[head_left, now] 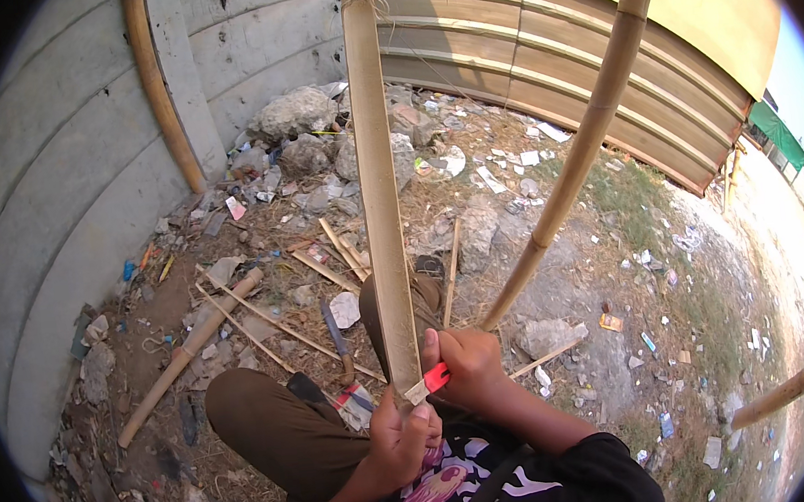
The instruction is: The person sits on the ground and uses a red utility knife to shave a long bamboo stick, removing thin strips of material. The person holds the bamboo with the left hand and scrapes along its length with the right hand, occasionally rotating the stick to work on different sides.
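Note:
A long split bamboo length (381, 186), its pale hollow side facing me, rises from my lap past the top of the view. Around its lower end, my left hand (406, 447) is closed, with the thumb near the end. My right hand (470, 364) is closed on a small red tool (437, 377) and rests against the bamboo's right edge, thumb raised. From the red part a pale flat piece (415, 393) reaches across the bamboo's end toward my left thumb. My fingers hide most of the tool, so its exact kind cannot be told.
A bamboo pole (571, 164) slants up at right, another (163, 90) leans on the grey wall (80, 174). Cut bamboo pieces (191, 355) and a long-bladed tool (336, 338) lie by my knees. Rocks (294, 112) and litter cover the ground before a metal sheet fence (537, 43).

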A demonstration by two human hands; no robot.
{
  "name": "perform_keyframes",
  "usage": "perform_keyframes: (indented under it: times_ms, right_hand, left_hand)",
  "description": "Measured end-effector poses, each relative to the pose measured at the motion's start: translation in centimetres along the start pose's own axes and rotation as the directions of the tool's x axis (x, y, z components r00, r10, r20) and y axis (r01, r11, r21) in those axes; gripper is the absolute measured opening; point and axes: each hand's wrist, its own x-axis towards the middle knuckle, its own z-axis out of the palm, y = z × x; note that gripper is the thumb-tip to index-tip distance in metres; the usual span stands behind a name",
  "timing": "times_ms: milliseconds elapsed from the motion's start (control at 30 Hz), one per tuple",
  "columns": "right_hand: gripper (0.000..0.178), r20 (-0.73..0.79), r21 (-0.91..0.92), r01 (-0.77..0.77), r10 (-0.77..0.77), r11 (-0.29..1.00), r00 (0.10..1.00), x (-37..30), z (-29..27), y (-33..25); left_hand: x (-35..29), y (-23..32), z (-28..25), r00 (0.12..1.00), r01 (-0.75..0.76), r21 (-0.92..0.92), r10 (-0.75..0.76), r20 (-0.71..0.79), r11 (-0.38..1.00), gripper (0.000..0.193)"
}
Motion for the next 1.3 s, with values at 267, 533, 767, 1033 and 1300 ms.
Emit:
perform_keyframes:
  times_ms: [267,533,767,1033,1300]
  right_hand:
    - [0.032,-0.044,0.054,-0.141,0.143,0.989,0.989,3.7,1.2,0.4]
    - [0.038,-0.152,0.152,-0.19,0.212,0.97,0.965,9.8,-1.0,5.3]
    - [0.036,0.097,0.262,-0.137,0.115,0.955,0.989,2.3,-0.9,-0.2]
    - [0.035,0.074,0.123,0.109,-0.119,0.986,0.99,1.7,-0.6,-0.3]
    - [0.032,-0.009,0.049,0.152,-0.152,0.987,0.988,3.7,0.0,-0.3]
  left_hand:
    - [0.0,0.1,0.9,0.998,0.054,-0.115,-0.049,0.045,0.992,0.023]
    - [-0.2,0.0,1.0,0.984,0.126,-0.129,-0.108,0.141,0.984,0.023]
    - [-0.3,0.0,-0.3,0.991,0.06,-0.39,-0.007,0.135,0.919,0.024]
    - [-0.1,0.6,0.0,0.988,0.141,-0.356,-0.111,0.105,0.924,0.027]
    - [0.0,0.0,-0.9,0.986,0.147,-0.496,-0.085,0.145,0.856,0.03]
